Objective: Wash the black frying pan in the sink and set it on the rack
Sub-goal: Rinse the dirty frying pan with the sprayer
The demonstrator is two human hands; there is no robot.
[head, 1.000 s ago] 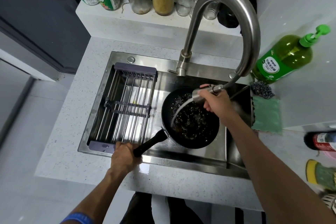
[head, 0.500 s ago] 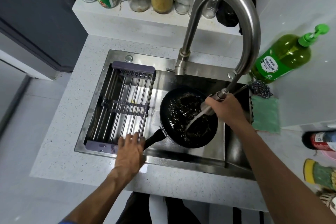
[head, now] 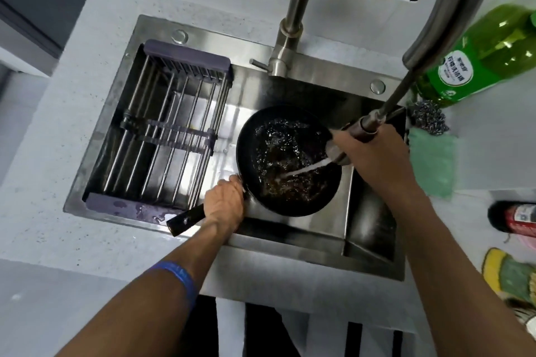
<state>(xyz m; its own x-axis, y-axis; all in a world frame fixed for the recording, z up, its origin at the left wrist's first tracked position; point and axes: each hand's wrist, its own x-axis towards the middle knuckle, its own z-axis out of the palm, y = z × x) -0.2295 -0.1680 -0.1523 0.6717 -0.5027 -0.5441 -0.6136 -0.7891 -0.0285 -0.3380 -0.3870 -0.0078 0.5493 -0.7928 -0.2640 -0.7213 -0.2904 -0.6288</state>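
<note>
The black frying pan point(head: 290, 162) sits in the steel sink point(head: 374, 229), holding dirty water. Its handle points to the lower left, over the sink's front edge. My left hand point(head: 224, 206) grips the handle close to the pan's bowl. My right hand point(head: 374, 153) holds the pull-out spray head point(head: 338, 151) of the faucet at the pan's right rim, and a jet of water runs from it into the pan. The metal-rod drying rack point(head: 171, 142) with purple ends spans the left half of the sink, with nothing on it.
The faucet's arched neck point(head: 452, 9) rises over the right of the sink. A green soap bottle point(head: 481, 58), a steel scourer point(head: 427, 120) and a green cloth point(head: 432, 162) lie on the right counter. A red-labelled bottle point(head: 516, 217) and a yellow-green sponge point(head: 510, 272) lie further right.
My left hand let go of the handle's end, opened, then took hold of it again near the bowl. My right hand moved the spray head to the pan's right rim. The camera moved closer.
</note>
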